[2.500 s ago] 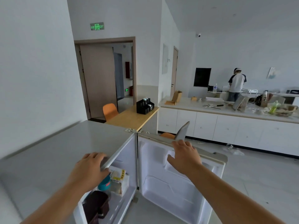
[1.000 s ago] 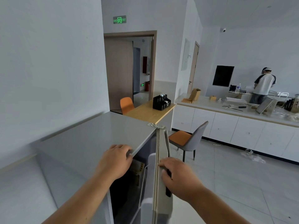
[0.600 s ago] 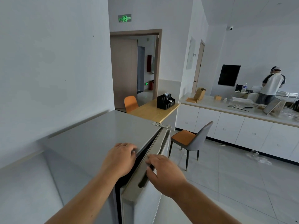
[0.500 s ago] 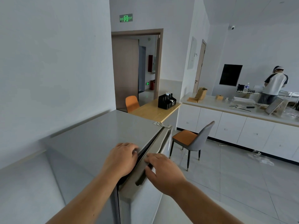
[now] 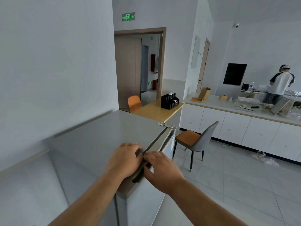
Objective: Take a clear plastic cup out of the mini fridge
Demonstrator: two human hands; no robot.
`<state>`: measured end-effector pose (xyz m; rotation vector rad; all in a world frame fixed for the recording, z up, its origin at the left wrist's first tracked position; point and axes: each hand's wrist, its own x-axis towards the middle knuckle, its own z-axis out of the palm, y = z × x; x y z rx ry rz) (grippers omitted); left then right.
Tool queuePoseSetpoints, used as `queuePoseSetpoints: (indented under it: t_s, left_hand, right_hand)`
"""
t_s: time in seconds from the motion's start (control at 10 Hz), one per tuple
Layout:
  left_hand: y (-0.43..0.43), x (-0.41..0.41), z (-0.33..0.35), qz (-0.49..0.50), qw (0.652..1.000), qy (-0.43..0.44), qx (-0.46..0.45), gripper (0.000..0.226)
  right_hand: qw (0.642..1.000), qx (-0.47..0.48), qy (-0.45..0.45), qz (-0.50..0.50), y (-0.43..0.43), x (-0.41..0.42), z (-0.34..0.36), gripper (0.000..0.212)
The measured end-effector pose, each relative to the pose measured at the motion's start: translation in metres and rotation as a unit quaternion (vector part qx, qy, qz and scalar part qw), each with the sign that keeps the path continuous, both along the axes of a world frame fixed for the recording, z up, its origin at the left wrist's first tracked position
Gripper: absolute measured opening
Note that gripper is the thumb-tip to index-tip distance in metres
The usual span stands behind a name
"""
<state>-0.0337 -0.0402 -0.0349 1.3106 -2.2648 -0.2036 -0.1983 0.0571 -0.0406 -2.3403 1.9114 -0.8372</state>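
The grey mini fridge (image 5: 104,137) stands below me against the left wall. Its door (image 5: 141,198) sits closed against the body, with only a thin dark seam showing. My left hand (image 5: 125,160) lies on the fridge top, fingers bent at the front edge by the seam. My right hand (image 5: 162,170) rests on the top of the door, fingers at the seam and thumb by the dark handle recess (image 5: 138,175). The fridge's inside is hidden, and no clear plastic cup is in view.
A grey chair with an orange seat (image 5: 195,141) stands on the tiled floor just right of the fridge. Behind the fridge is a wooden table (image 5: 156,110) with a black organizer (image 5: 169,101). A person (image 5: 280,85) stands behind the long white counter (image 5: 244,115).
The fridge door has swung from wide open to closed against the body, with my right hand on it throughout. My left hand stayed at the top front edge. My view turned left.
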Motion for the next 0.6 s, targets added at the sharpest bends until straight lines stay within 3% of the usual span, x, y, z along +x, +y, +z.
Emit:
queuePoseSetpoints:
  t_s: [0.4,0.6]
  left_hand:
    - [0.007,-0.002,0.006,-0.037,0.999,0.006,-0.026,0.041]
    - [0.023,-0.011,0.015,-0.066,0.995,-0.006,-0.069,0.059]
  right_hand:
    - [0.999,0.037,0.031,0.0,0.002,-0.008,0.01,0.043]
    - [0.998,0.017,0.002,-0.062,0.008,-0.035,0.014,0.066]
